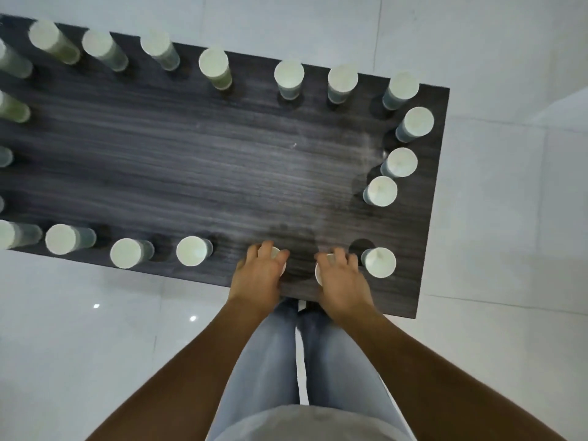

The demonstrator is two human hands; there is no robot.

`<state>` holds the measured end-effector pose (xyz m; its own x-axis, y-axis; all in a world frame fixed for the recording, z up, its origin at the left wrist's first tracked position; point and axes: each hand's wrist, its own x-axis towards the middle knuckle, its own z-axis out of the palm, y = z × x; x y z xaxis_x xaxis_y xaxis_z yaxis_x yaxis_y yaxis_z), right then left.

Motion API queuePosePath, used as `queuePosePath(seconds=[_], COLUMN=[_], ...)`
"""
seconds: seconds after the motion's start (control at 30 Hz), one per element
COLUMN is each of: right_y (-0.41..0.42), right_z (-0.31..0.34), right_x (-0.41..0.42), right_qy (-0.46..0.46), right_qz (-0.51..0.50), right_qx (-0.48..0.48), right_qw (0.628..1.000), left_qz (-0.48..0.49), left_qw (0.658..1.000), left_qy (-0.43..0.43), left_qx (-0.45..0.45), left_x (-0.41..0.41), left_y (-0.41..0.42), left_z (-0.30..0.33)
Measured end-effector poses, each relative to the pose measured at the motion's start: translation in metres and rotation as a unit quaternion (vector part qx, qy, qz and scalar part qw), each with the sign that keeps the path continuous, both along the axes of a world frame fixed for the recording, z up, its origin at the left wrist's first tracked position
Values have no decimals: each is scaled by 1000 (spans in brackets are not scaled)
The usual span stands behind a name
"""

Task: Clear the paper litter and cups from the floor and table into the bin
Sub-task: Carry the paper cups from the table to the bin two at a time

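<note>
Both hands on paper cups at the worktop's near edge.

Left hand (259, 275) has fingers curled over a white cup (276, 252) at 6 o'clock; right hand (342, 276) has fingers curled round a second cup (319, 271) just beside it. More cups, one at (380, 262), stand upright round the dark wood-grain worktop (197, 167) rim from 7 through 12 to 4 o'clock. White tiled floor (79, 313) below.

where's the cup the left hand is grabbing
In the head view the cup stands at the table's near edge under the left hand, left of the right hand.
</note>
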<state>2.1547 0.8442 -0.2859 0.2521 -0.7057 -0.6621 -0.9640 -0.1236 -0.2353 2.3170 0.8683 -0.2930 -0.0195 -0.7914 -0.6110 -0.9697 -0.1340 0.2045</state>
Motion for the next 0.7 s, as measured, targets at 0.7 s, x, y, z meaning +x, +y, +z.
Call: queuePosePath(seconds=[0.7], right_y=[97], right_z=[155], right_x=[16], right_qy=[-23], right_qz=[-221], right_qx=[-69], right_qw=[973], left_qz=[-147], left_qw=[988], left_qy=[14], left_qx=[-47], left_x=[31], left_y=[35], left_z=[178])
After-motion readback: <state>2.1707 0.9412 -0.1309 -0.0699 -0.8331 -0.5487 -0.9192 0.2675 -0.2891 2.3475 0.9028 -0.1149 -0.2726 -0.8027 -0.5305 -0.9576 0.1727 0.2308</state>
